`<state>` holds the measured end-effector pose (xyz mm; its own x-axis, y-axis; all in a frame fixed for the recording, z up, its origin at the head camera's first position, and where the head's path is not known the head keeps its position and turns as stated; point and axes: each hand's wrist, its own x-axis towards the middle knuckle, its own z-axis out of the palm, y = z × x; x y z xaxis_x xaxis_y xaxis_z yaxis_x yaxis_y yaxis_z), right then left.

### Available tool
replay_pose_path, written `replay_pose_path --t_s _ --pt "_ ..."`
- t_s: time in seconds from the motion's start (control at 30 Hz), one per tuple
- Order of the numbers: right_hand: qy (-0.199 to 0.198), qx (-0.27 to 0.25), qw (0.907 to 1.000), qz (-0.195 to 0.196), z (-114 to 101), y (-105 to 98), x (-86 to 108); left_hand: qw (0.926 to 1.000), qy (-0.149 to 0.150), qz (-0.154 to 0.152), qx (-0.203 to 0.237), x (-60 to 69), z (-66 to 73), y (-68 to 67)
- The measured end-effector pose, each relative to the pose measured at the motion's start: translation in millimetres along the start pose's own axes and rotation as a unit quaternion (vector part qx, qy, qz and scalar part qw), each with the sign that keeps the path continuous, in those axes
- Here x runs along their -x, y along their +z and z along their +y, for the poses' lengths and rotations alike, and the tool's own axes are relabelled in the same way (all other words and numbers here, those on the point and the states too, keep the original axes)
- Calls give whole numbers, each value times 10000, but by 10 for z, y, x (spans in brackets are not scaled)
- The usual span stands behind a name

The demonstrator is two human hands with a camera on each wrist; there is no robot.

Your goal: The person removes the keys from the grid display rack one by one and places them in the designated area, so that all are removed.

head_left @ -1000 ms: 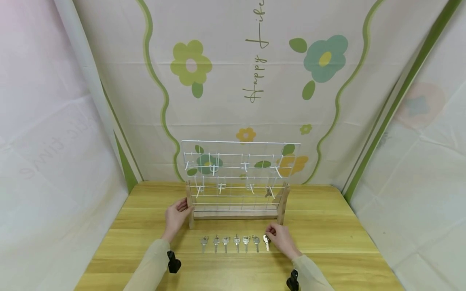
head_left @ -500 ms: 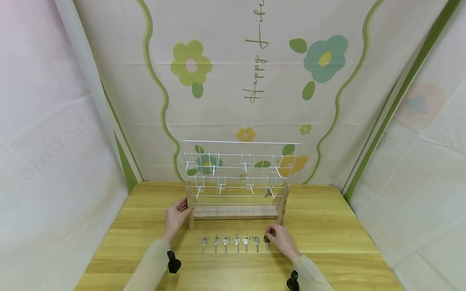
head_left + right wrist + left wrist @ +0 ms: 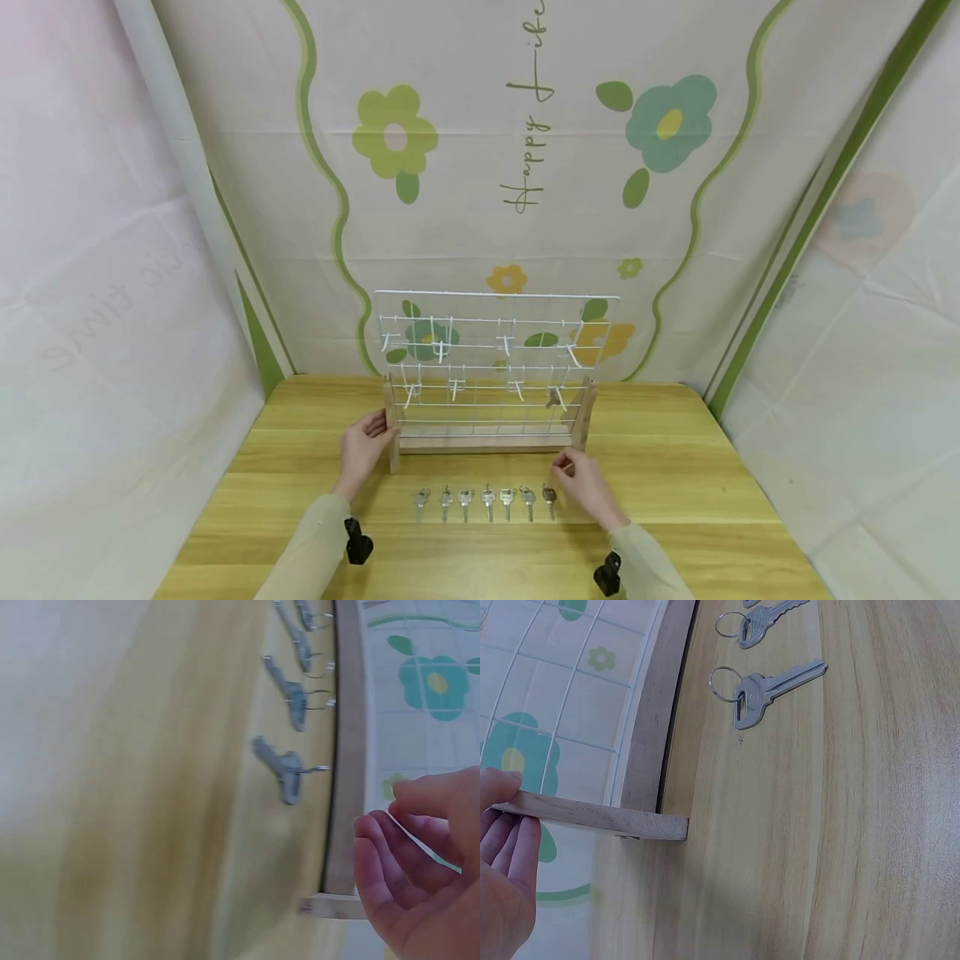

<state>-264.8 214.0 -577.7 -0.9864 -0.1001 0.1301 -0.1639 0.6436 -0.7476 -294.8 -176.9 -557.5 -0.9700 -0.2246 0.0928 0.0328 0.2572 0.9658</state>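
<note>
My left hand (image 3: 362,452) grips the left wooden upright (image 3: 607,817) of a white wire rack, thumb on one side and fingers on the other. Several metal keys with small rings lie in a row on the table in front of the rack. The right-end key (image 3: 550,495) lies flat, its ring toward the rack. Beside and just above it is my right hand (image 3: 587,490), apart from the key. In the right wrist view the fingers bend loosely toward the thumb with nothing between them. The left-end key (image 3: 757,697) shows near the rack's base.
The rack's wooden base bar (image 3: 487,443) runs behind the keys. White hooks (image 3: 516,387) hang on the wire grid in two rows. A small brown key-like shape (image 3: 553,397) shows at the lower right hook. The wood table (image 3: 667,467) extends on both sides; fabric walls surround it.
The right-end key, earlier tilted and pinched by my right hand, has turned and been let go. My right hand has drawn slightly up and right. The left hand stays put.
</note>
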Motion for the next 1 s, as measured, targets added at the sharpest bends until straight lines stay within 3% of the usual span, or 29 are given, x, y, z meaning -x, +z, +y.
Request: replay_pose_path --t_s 0.27,0.5,1.0 --pt "-492 -111 9948 881 -275 -266 -204 10000 22 16 -33 3 -7 5" --pt "-1006 -38 9822 1586 -467 -429 -374 10000 14 25 -4 9 -1 4" --pt "-1870 659 9588 2033 -601 -436 -552 9999 15 75 85 11 5 6"
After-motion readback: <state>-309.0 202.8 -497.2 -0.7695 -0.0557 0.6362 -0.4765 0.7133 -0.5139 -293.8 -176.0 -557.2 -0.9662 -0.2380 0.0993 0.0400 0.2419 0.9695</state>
